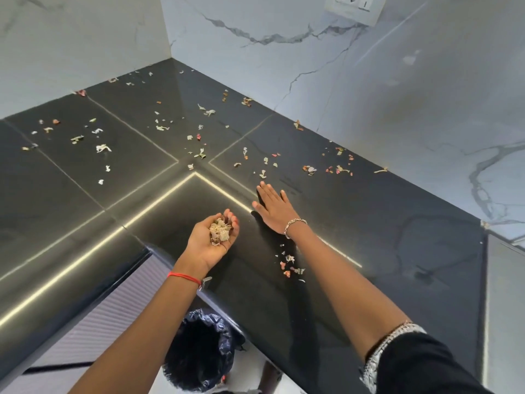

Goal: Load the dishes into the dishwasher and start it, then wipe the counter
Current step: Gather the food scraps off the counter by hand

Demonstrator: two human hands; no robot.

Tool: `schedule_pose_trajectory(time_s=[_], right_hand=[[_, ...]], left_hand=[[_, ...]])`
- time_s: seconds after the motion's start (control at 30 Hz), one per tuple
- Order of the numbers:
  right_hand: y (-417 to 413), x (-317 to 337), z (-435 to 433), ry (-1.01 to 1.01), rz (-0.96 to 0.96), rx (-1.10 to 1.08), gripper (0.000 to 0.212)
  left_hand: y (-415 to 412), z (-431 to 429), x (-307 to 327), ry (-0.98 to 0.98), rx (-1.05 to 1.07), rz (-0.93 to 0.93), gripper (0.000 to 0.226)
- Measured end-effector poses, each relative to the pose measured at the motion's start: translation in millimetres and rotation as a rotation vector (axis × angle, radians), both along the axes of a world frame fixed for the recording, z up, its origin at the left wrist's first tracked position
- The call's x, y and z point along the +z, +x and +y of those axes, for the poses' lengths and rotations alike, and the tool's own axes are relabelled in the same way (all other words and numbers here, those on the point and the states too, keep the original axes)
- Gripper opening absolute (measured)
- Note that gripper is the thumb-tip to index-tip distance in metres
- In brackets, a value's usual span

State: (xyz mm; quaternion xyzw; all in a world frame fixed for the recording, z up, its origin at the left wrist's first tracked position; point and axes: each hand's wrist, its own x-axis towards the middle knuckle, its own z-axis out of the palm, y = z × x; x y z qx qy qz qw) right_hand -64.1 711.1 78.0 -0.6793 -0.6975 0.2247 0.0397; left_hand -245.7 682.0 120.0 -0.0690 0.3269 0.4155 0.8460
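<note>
"Hands first: what is the left hand doing?"

"Palm up, just off the inner corner of the counter. Its fingers are curled into a cup around a heap of pale scraps that fills the palm. A red thread circles that wrist."

"And the right hand?"

"Palm down on the black top, fingers straight and slightly spread, pointing towards the wall. It grips nothing. A silver bracelet sits at the wrist."

"Are the two hands touching?"

"No, near each other but apart. The right lies a little further in over the surface."

"Where does the counter run?"

"It is an L-shaped dark slab meeting marble-look walls at a far corner. Loose bits, white, green and pinkish, are strewn across both legs, thickest beyond the fingertips of the flat hand. A small cluster lies beside the right forearm."

"Anything below?"

"A bin with a dark liner stands on the floor under the arms, close by the counter edge. A wall socket shows at the top of the view."
</note>
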Motion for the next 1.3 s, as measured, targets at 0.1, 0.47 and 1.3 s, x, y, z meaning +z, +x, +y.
schedule_pose_trajectory(time_s=[0.1,0.47,1.3], right_hand=[[-4,-5,-22,0.025,-0.031,0.136,0.053],[19,30,-146,0.061,0.706,-0.294,0.038],[-62,6,-131,0.285,0.499,-0.425,0.045]], left_hand=[[-8,-4,-3,-0.008,-0.013,-0.004,0.026],[-22,-22,-10,-0.009,-0.143,-0.024,0.023],[-68,-62,-39,0.028,-0.283,-0.099,0.055]])
